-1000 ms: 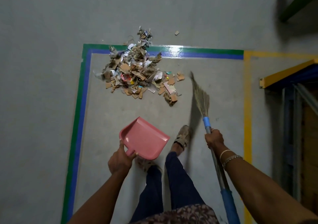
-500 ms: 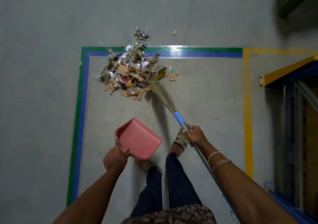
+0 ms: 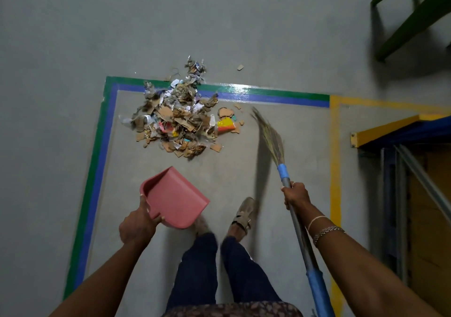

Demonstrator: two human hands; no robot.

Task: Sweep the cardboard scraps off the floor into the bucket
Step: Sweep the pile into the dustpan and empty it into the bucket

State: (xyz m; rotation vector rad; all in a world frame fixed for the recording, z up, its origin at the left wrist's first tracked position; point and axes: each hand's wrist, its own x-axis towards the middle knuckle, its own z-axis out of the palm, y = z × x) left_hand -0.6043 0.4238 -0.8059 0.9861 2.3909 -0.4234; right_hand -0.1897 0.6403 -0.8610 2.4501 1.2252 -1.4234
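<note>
A: What's on the floor (image 3: 244,24)?
B: The scraps (image 3: 175,121), heaped at 11 o'clock from the feet (image 3: 242,215), over the tape (image 3: 244,94) corner. The broom (image 3: 271,136) has its bristles at 1 o'clock, clear of the heap.
A: And the grip?
B: The left hand (image 3: 138,226) grips the dustpan (image 3: 175,194); the right hand (image 3: 296,194) wraps the broom's shaft.

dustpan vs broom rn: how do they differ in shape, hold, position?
Dustpan is a broad pink scoop; broom is long and thin, with straw bristles.
Left hand holds the dustpan at one end; right hand wraps the broom's handle.
Dustpan is on the near side of the pile of scraps; broom's bristles are to its right.
Shared: both held, neither touching the pile.
</note>
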